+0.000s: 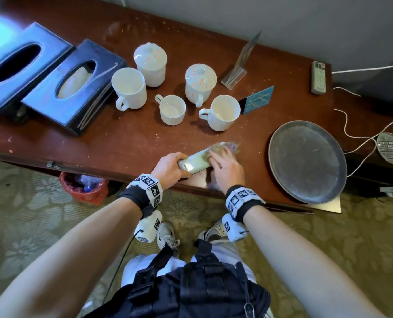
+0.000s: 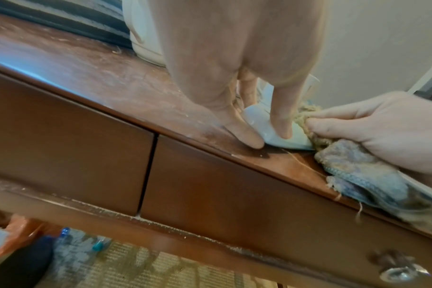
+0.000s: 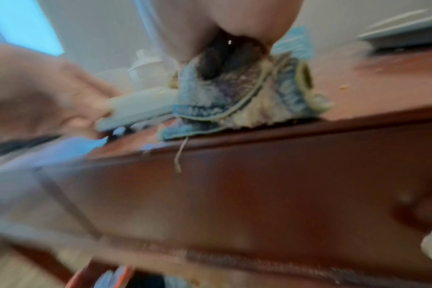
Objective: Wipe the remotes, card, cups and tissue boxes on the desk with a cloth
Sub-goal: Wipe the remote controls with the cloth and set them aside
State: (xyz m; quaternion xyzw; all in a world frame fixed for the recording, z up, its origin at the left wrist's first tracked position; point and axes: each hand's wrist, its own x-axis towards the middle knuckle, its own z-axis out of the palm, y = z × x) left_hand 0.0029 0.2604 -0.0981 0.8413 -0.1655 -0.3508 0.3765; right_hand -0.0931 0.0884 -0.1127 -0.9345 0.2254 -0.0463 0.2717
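A pale white remote [image 1: 196, 160] lies near the desk's front edge. My left hand [image 1: 170, 167] grips its near end, thumb and fingers pinching its sides [image 2: 279, 136]. My right hand [image 1: 225, 166] presses a bunched blue and beige cloth [image 1: 218, 149] onto the remote's far half; the cloth [image 3: 234, 101] hangs a little over the desk edge. A second remote [image 1: 318, 77] lies at the far right. A blue card [image 1: 258, 99], several white cups [image 1: 223, 112] and two dark tissue boxes [image 1: 73, 88] stand farther back.
A round metal tray [image 1: 305, 161] overhangs the desk edge right of my hands. A small metal dish [image 1: 391, 148] and white cables [image 1: 356, 134] lie beyond it. A clear card stand [image 1: 236, 72] stands at the back. A red bin [image 1: 83, 187] sits under the desk [image 1: 126, 143].
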